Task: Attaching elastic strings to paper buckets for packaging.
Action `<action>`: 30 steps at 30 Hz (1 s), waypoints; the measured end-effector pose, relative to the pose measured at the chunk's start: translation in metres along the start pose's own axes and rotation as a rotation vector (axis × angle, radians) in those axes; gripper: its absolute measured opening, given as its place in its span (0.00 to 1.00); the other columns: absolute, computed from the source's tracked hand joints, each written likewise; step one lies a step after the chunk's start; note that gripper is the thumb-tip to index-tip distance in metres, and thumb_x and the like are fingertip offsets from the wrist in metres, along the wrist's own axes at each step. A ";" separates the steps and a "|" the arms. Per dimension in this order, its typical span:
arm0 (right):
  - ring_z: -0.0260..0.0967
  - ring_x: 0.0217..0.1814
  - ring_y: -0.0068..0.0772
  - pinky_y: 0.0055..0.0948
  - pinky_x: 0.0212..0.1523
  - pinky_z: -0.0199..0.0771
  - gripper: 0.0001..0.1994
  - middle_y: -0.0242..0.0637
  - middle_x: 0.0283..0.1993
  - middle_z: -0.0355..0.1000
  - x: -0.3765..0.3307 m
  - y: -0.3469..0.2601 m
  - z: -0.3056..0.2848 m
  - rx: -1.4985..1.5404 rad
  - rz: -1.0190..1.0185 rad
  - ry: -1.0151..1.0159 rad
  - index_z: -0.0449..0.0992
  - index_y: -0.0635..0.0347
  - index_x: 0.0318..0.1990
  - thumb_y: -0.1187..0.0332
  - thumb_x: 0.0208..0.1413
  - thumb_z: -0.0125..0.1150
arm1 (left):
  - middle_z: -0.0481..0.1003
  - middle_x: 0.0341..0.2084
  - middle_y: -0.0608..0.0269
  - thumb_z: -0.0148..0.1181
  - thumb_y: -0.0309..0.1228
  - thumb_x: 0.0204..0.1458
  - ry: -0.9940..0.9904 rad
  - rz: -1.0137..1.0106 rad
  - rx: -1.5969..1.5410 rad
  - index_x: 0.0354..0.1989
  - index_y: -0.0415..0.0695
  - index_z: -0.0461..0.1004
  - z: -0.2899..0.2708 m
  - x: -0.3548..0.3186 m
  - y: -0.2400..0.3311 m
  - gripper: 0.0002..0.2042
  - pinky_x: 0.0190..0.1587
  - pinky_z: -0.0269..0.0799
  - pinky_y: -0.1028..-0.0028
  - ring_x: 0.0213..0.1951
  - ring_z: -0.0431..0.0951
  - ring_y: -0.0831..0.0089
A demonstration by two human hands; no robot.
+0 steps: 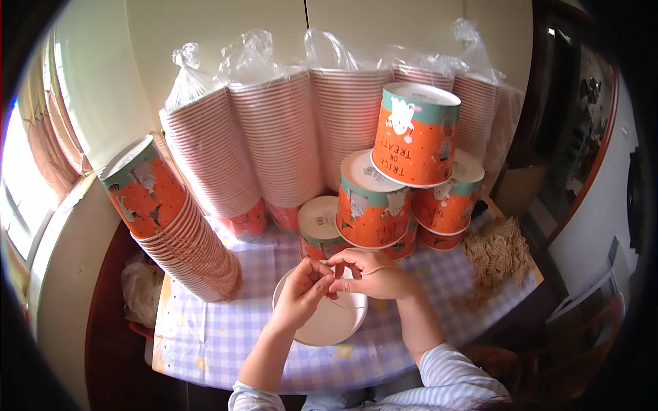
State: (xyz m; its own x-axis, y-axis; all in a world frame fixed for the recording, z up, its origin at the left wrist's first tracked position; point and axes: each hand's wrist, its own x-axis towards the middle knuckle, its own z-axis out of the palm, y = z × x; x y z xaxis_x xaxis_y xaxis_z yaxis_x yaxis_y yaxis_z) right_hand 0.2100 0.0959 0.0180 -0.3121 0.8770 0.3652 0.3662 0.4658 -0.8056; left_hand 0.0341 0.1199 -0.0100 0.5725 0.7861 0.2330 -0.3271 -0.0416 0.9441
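Observation:
My left hand (307,288) and my right hand (367,274) meet fingertip to fingertip above a round paper bucket (327,333). White inside, the bucket stands on the table right in front of me. Both hands are closed in a pinch on a thin pale cord (373,272); a strand of it runs over my right hand, and a fine line dips across the bucket's opening. The fingers hide most of the cord between them. Just beyond my hands stands an upside-down orange bucket (373,216) with a green band and white cartoon figures.
Another orange bucket (416,137) tops the upside-down group. A leaning nested stack (185,240) stands at left. Tall plastic-wrapped stacks (277,137) line the back. A heap of beige cords (499,257) lies at the right edge of the checked tablecloth (226,349).

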 end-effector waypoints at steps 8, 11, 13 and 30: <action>0.67 0.26 0.28 0.27 0.28 0.66 0.07 0.37 0.25 0.71 0.001 0.004 -0.009 -0.080 -0.056 -0.001 0.72 0.60 0.30 0.67 0.47 0.60 | 0.70 0.26 0.63 0.48 0.24 0.55 -0.074 -0.075 -0.057 0.35 0.38 0.61 -0.003 0.003 0.001 0.05 0.33 0.70 0.78 0.29 0.73 0.78; 0.67 0.26 0.26 0.25 0.27 0.65 0.04 0.37 0.25 0.71 0.001 0.003 -0.007 0.024 -0.006 0.130 0.73 0.61 0.29 0.70 0.49 0.57 | 0.71 0.24 0.63 0.48 0.24 0.54 -0.121 -0.097 0.143 0.35 0.36 0.64 -0.001 0.001 0.003 0.04 0.33 0.70 0.79 0.28 0.74 0.78; 0.64 0.24 0.21 0.22 0.25 0.64 0.05 0.32 0.22 0.68 -0.003 -0.001 -0.006 0.067 -0.007 0.151 0.70 0.62 0.31 0.70 0.53 0.54 | 0.72 0.20 0.64 0.49 0.23 0.54 -0.116 -0.105 0.313 0.31 0.34 0.67 0.003 -0.002 0.004 0.04 0.30 0.70 0.80 0.25 0.74 0.79; 0.41 0.14 0.12 0.15 0.15 0.42 0.13 0.24 0.15 0.50 -0.008 -0.011 0.028 1.196 -0.092 0.131 0.63 0.59 0.32 0.60 0.62 0.37 | 0.73 0.20 0.55 0.57 0.25 0.41 -0.239 0.116 0.651 0.25 0.37 0.71 0.021 -0.012 -0.008 0.04 0.27 0.69 0.69 0.22 0.75 0.63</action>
State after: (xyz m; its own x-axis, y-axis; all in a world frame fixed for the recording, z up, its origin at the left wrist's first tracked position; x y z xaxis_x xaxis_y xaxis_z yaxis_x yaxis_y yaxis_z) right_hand 0.1838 0.0808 0.0109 -0.1777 0.8839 0.4327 -0.7176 0.1844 -0.6716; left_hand 0.0456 0.0972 -0.0152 0.7352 0.6000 0.3155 0.0773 -0.5365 0.8403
